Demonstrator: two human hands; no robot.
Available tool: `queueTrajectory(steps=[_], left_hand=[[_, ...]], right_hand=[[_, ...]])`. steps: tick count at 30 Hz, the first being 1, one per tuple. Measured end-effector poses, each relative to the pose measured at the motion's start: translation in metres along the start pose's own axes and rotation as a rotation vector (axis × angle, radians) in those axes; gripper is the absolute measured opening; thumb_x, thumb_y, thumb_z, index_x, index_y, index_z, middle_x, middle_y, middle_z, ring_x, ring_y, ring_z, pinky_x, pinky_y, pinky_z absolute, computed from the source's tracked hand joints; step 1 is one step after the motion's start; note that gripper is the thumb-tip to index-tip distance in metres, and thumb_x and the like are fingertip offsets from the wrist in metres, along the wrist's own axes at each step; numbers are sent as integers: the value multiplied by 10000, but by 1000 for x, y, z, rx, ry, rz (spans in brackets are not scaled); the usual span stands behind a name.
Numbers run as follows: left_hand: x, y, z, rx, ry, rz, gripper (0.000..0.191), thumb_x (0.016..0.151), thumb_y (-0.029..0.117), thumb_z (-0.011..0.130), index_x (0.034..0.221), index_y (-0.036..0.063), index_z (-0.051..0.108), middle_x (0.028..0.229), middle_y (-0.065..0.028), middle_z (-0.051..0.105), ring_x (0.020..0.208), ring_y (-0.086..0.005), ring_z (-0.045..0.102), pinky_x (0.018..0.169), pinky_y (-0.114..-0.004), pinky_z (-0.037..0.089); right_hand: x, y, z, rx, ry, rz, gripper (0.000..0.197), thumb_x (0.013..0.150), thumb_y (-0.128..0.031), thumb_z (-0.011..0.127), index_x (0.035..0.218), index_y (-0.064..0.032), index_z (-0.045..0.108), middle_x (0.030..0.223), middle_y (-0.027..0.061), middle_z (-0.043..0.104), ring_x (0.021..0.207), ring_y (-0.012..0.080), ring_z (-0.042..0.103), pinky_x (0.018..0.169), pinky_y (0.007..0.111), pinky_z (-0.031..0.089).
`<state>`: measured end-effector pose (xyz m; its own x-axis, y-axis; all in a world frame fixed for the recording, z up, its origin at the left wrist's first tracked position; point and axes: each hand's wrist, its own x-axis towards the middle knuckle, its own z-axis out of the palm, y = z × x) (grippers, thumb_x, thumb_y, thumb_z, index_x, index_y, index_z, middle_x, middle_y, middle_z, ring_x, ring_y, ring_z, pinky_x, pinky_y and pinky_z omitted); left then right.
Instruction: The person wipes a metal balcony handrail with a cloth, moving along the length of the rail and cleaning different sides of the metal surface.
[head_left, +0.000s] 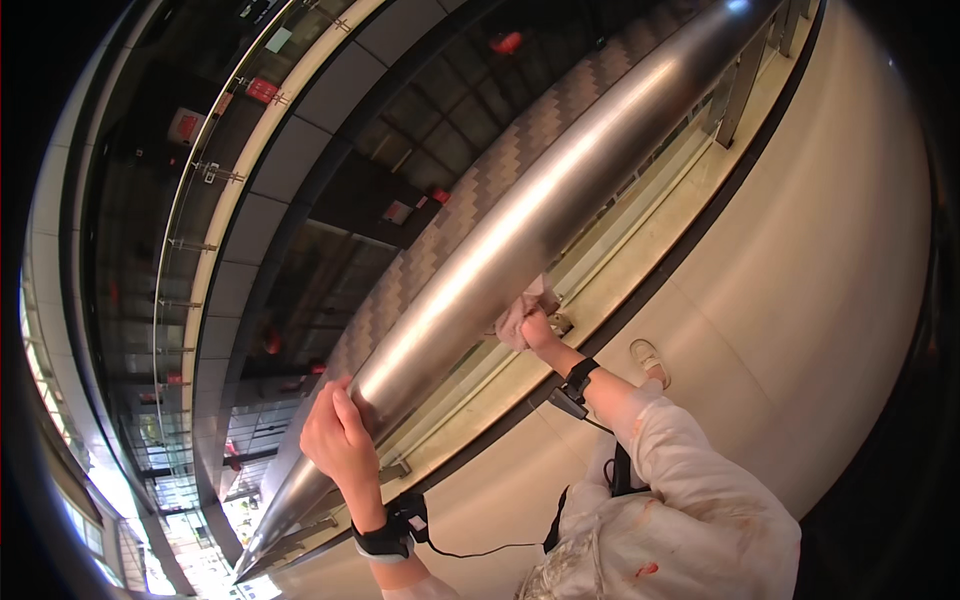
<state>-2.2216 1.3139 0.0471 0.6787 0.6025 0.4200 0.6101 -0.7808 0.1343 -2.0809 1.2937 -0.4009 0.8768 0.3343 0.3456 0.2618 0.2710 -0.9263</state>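
A thick, polished metal handrail runs diagonally across the view, from lower left to upper right. My left hand wraps around its lower part, thumb on the near side, and the other fingers are partly hidden. My right hand grips a crumpled pinkish cloth beneath the rail's near side, in front of the glass panel. Whether the cloth touches the rail's underside cannot be made out. Both wrists wear black straps with small devices, the left one joined to a cable.
Metal posts and a glass panel stand under the rail on a pale ledge with a dark edge strip. My shoe is on the beige tiled floor. Past the rail, an open drop shows lower paving and another glass balustrade.
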Motion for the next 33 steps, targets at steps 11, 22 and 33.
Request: queueTrajectory(steps=[11,22,33], left_hand=[[29,39,5,-186,-36,36,368,1008,232,453,928,12,738,517,-58,526,487,-190,565,550,-317,427],[14,20,5,-80,93,67,217,953,221,570,871,99,729,719,-83,665,672,-308,653,626,-394,489],[12,23,8,-106,122,30,261,918,278,625,729,111,691,677,-57,675,631,-276,648,608,-399,477]], right_hand=[[58,99,-87,1248,-525,-148,374,1068,-242,457,1008,92,615,937,211,667,766,291,619,639,418,494],[68,-145,-63,-302,-87,-226,404,1053,-355,476,1316,-49,480,1271,106,556,1109,214,529,896,366,448],[168,-385,-26,-1212,-695,-219,463,1019,-430,508,1363,-122,536,1424,40,556,1302,190,504,1105,365,405]])
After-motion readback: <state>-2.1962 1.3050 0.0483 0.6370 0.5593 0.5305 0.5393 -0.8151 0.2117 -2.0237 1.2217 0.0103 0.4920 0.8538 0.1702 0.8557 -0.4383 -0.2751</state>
